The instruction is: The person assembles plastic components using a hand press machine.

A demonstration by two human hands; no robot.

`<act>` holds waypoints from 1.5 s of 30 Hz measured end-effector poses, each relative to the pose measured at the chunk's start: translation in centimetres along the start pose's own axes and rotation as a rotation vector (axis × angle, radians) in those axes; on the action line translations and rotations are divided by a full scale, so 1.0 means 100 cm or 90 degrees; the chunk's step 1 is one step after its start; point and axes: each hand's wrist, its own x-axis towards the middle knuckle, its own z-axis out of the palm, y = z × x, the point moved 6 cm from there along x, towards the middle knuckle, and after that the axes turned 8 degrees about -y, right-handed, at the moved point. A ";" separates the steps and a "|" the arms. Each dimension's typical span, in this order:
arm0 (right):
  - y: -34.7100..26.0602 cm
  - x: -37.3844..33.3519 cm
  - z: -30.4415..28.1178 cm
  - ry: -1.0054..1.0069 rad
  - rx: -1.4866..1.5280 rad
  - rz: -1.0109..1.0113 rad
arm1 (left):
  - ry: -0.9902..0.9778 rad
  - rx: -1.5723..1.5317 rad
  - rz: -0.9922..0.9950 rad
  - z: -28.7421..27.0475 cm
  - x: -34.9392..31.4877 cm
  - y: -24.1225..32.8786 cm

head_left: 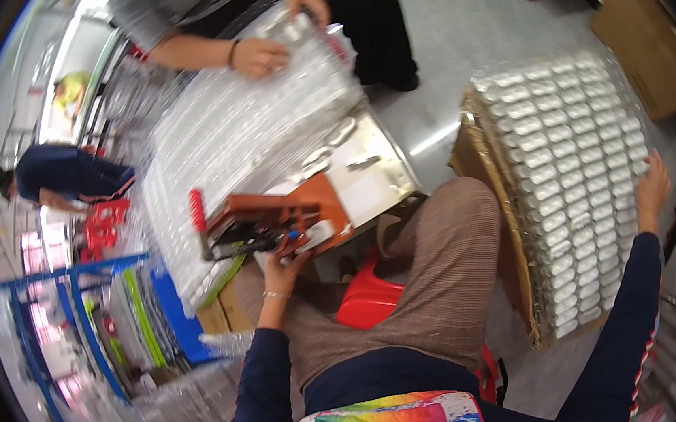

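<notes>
My left hand (282, 271) is at the near edge of an orange-brown fixture (331, 202) with a black mechanism and a red-handled lever (197, 212). A small white part (319, 234) shows at its fingertips, which are partly hidden. The fixture rests on a white tabletop (378, 178), where a few small pieces (363, 162) lie. Far to the right, my right hand (651, 192) touches the right edge of a clear tray (569, 176) filled with rows of white oval parts. Its fingers are drawn together there; whatever is between them is too small to make out.
Stacked clear plastic trays (223, 135) cover the table's left side. Across from me, a co-worker's hands (262, 57) work over them. The parts tray sits on an open cardboard box (507, 227). Another carton (646, 53) stands behind it. A red stool (366, 295) is below me.
</notes>
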 end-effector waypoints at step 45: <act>-0.593 -0.042 -0.092 -0.349 1.103 -0.074 | 0.223 -0.093 0.090 0.005 -0.023 -0.005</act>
